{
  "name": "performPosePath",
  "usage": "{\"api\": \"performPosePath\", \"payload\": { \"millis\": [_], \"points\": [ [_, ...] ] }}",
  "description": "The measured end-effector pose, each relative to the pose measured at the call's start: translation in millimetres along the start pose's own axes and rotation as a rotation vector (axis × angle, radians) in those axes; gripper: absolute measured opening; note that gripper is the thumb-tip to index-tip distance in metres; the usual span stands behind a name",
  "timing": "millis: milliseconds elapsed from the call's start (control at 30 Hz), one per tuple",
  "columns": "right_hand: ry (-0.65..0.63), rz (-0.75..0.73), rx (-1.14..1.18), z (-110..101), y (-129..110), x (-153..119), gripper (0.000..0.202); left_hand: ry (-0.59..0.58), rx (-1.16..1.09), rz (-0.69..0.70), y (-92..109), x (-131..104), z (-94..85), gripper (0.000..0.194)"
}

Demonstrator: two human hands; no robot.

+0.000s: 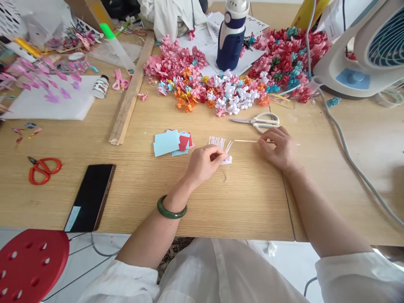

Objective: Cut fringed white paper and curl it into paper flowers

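My left hand (pixel 206 163), with a green bangle at the wrist, pinches a small white fringed paper strip (pixel 217 141) whose cut ends fan out past the fingertips. Over to the right, my right hand (pixel 278 145) is closed on a thin pale stick (pixel 246 141), whose tip points left toward the paper. White-handled scissors (pixel 265 122) lie just above my right hand. Left of my left hand rests a small stack of light blue and red paper pieces (pixel 166 143).
Curled paper flowers (pixel 233 94) are heaped behind, around a dark blue bottle (pixel 231 38). A fan (pixel 356 80) with its cable stands right. A wooden bar (pixel 131 97), black phone (pixel 90 195) and red-handled scissors (pixel 44 169) lie left. A red stool (pixel 34 261) is below.
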State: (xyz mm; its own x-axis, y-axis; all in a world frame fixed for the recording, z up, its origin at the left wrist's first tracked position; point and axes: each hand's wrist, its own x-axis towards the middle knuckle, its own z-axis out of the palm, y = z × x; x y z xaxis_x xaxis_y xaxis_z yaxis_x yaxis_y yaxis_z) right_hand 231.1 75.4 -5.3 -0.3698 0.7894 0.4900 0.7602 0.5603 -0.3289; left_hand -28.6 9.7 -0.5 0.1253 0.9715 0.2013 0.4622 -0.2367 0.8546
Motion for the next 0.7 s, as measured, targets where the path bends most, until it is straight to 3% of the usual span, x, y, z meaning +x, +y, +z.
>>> {"api": "performPosePath", "payload": {
  "millis": [133, 300, 500, 633, 700],
  "points": [
    [-0.004, 0.031, 0.053, -1, -3, 1, 0.021, 0.048, -0.027, -0.050, -1, 0, 1.8, 0.017],
    [-0.029, 0.078, 0.160, -6, -16, 2, 0.023, 0.040, -0.225, -0.157, -5, 5, 6.2, 0.018],
    [-0.072, 0.075, 0.090, -20, -40, 11, 0.021, 0.018, -0.343, -0.212, -8, 8, 7.3, 0.022],
    [-0.359, 0.149, 0.140, -17, -51, 14, 0.022, 0.046, -0.447, -0.275, -14, 10, 7.1, 0.026],
    [-0.430, 0.120, 0.153, -10, -53, 13, 0.026, 0.052, -0.478, -0.288, -16, 12, 7.6, 0.027]
  ]
}}
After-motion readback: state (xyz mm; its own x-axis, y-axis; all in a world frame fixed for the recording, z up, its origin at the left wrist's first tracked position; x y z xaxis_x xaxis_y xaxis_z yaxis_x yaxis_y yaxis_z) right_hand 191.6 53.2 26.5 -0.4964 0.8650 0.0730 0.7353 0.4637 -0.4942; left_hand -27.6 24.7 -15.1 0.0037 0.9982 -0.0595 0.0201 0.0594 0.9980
